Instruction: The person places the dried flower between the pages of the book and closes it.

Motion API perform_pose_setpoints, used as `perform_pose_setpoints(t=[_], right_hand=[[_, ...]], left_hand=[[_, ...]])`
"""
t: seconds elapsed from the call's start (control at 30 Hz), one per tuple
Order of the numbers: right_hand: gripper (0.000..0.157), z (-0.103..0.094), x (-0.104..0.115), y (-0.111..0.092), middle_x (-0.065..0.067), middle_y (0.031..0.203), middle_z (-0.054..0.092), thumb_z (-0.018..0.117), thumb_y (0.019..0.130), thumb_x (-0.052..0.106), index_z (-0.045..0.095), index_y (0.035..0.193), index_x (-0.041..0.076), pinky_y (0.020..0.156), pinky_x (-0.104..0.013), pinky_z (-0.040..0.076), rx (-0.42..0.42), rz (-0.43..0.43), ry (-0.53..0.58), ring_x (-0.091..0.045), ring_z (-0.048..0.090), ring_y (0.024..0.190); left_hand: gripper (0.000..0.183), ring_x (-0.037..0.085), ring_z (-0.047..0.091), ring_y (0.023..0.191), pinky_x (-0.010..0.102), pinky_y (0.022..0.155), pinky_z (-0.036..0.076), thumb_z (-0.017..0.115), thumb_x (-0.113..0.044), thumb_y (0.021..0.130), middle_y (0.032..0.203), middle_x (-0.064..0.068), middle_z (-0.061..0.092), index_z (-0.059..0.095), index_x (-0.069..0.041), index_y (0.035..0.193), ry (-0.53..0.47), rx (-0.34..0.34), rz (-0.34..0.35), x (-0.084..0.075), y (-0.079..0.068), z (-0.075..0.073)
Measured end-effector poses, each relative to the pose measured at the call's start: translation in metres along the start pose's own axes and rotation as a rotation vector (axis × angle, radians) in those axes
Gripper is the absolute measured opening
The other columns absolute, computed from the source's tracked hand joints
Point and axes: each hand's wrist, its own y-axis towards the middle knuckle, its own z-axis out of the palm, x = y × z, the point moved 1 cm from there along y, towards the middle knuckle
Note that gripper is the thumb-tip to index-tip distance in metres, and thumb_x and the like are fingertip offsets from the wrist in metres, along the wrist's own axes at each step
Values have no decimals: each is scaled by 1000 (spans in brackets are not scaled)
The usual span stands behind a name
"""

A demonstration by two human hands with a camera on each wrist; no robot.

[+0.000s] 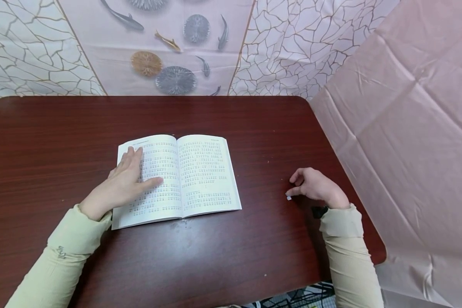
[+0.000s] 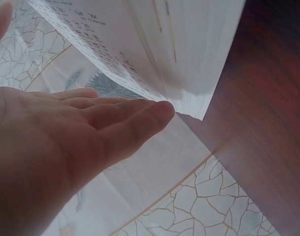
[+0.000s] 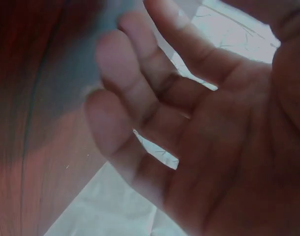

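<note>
An open book (image 1: 205, 171) with printed pages lies on the dark wooden table. My left hand (image 1: 125, 184) rests on its left page, fingers straight and thumb spread toward the spine. In the left wrist view, the left fingers (image 2: 133, 125) reach the book's page edges (image 2: 199, 64). To the right of the book, my right hand (image 1: 315, 185) is low over the table, fingers loosely bent. A tiny white scrap (image 1: 289, 198) shows right at its thumb tip. The right wrist view has the bent fingers (image 3: 115, 64) apart from the thumb, with nothing seen between them.
The brown table (image 1: 215, 256) extends around the book, with a few tiny specks on it. Patterned cloth (image 1: 177, 47) hangs behind its far edge, and plain pink cloth (image 1: 416, 128) lines the right side. Dark cables (image 1: 308, 295) show below the near edge.
</note>
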Motion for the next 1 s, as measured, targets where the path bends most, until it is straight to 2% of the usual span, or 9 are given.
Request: perform_pose_setpoints(t=[0.13,0.37,0.67,1.0], right_hand=[[36,4,-1,0,-5,87,63,83,77,23,64,100,4,71,-33,46,31,22,-52,-18,57,76],[26,4,1,0,-2,85,64,79,81,24,66,96,7,63,-33,47,44,55,-64,-19,56,72],[5,6,-2,4,2,80,69,71,87,14,71,88,8,68,-32,47,1,1,-68,-15,58,72],[5,4,-4,8,0,82,70,67,90,11,70,87,8,66,-31,45,-17,-11,-35,-16,56,73]], left_hand=[[110,46,-8,144,69,108,8,55,-61,91,156,30,-14,-6,8,151,6,-2,1,-1,0,0],[110,44,-9,144,71,107,8,54,-62,90,156,30,-13,-6,7,151,-3,0,-3,0,0,1],[110,44,-8,145,70,107,9,54,-62,91,156,30,-11,-5,8,151,4,-5,6,0,0,1],[109,44,-9,145,69,108,7,55,-61,91,157,29,-12,-4,8,151,1,6,6,-1,0,1]])
